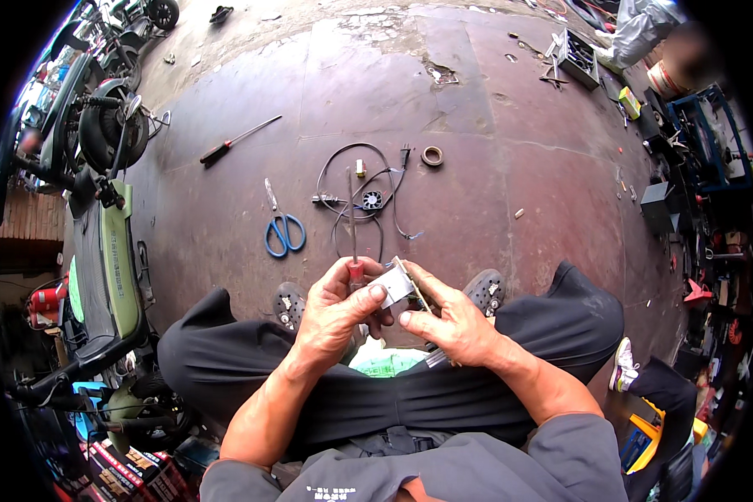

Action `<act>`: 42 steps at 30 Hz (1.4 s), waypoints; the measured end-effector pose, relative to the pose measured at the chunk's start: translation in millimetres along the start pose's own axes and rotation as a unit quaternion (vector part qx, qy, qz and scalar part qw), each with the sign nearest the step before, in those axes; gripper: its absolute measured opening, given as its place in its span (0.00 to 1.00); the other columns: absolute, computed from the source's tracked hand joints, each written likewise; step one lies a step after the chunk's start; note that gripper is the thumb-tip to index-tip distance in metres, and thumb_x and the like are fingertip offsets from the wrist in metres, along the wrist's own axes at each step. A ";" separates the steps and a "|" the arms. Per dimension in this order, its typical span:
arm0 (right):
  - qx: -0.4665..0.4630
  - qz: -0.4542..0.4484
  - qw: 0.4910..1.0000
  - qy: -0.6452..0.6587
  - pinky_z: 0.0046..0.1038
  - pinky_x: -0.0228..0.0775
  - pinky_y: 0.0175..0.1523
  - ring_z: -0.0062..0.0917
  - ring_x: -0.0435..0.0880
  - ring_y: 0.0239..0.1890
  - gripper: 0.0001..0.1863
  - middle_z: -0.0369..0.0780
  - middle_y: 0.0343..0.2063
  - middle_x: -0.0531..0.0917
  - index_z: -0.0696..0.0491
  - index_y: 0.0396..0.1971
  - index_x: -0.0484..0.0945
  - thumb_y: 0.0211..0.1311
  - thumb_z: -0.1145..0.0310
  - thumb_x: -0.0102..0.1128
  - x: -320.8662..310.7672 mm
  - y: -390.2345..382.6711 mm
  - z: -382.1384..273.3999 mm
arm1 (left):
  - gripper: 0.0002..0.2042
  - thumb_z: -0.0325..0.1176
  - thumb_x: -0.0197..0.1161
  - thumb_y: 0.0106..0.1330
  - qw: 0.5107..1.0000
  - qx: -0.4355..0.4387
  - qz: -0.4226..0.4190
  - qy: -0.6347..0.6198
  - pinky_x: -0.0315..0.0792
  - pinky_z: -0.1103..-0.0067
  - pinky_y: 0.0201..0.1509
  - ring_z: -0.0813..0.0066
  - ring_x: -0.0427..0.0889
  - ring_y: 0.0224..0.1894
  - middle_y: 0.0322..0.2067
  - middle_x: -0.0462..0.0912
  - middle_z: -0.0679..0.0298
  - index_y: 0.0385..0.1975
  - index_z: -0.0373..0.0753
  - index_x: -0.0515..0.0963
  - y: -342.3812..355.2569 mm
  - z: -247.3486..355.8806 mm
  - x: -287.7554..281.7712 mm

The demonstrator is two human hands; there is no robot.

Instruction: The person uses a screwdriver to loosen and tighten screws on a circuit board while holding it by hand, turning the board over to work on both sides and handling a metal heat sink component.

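Observation:
My left hand (330,318) grips a red-handled screwdriver (356,271), its long shaft pointing away from me, and its thumb presses on a silvery metal piece (394,284). My right hand (452,328) holds the same piece, which is joined to what looks like a thin circuit board (419,294). Beyond my hands on the floor lie blue-handled scissors (285,237), a black cable (337,151) with a plug, a small fan (372,200), a small light-coloured part (361,168), a tape roll (432,156) and another screwdriver (217,153).
A scooter with a green panel (117,259) and other vehicles line the left. A metal toolbox (579,63), boxes and clutter line the right. Another person's shoe and dark-clad leg (623,368) are at lower right, beside a yellow case (640,435). A green bag (389,363) lies between my legs.

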State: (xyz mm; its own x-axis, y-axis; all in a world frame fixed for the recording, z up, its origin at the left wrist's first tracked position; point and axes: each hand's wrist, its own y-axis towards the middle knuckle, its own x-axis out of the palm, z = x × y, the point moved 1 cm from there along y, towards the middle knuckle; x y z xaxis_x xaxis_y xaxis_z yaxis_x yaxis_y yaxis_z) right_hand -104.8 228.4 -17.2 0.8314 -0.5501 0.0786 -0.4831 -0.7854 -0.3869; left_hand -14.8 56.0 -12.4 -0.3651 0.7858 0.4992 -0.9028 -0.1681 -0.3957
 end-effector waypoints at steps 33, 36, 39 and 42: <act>0.177 -0.166 0.905 0.349 0.32 0.80 0.48 0.35 0.86 0.43 0.26 0.49 0.46 0.81 0.66 0.57 0.69 0.71 0.58 0.48 -3.0 1.7 -14.1 | 0.08 0.29 0.64 0.66 0.991 0.059 0.106 0.062 0.67 0.86 0.34 0.88 0.72 0.30 0.29 0.77 0.71 0.39 0.33 0.77 1.6 10.1 -14.5; 0.175 -0.167 0.882 0.405 0.34 0.81 0.48 0.38 0.85 0.44 0.25 0.50 0.46 0.81 0.66 0.56 0.70 0.72 0.59 0.47 -3.7 3.5 -6.8 | 0.09 0.28 0.64 0.65 0.999 0.009 0.042 0.018 0.70 0.81 0.49 0.83 0.75 0.41 0.35 0.80 0.68 0.42 0.32 0.78 0.1 1.0 -14.9; 0.189 -0.147 0.880 0.411 0.36 0.81 0.48 0.40 0.85 0.44 0.25 0.51 0.46 0.81 0.67 0.55 0.70 0.73 0.60 0.45 -6.3 4.3 -6.9 | 0.10 0.27 0.65 0.64 0.999 -0.021 0.025 0.032 0.70 0.82 0.48 0.83 0.76 0.40 0.35 0.80 0.68 0.42 0.31 0.78 -4.1 5.6 -10.1; 0.210 -0.136 0.882 0.399 0.33 0.80 0.47 0.33 0.86 0.41 0.23 0.48 0.44 0.83 0.66 0.54 0.72 0.73 0.60 0.48 -7.6 5.0 -5.7 | 0.09 0.26 0.64 0.63 0.998 -0.022 0.031 0.045 0.71 0.82 0.47 0.83 0.76 0.39 0.35 0.80 0.68 0.42 0.31 0.77 -4.9 4.3 -11.9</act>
State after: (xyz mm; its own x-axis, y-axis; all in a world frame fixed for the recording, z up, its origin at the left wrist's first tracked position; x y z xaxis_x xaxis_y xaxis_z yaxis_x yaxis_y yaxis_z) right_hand -115.1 227.1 -14.4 0.3617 -0.5141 0.7777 -0.0125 -0.8368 -0.5473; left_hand -7.0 44.9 -13.1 -0.3956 0.8254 0.4027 -0.8682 -0.1932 -0.4570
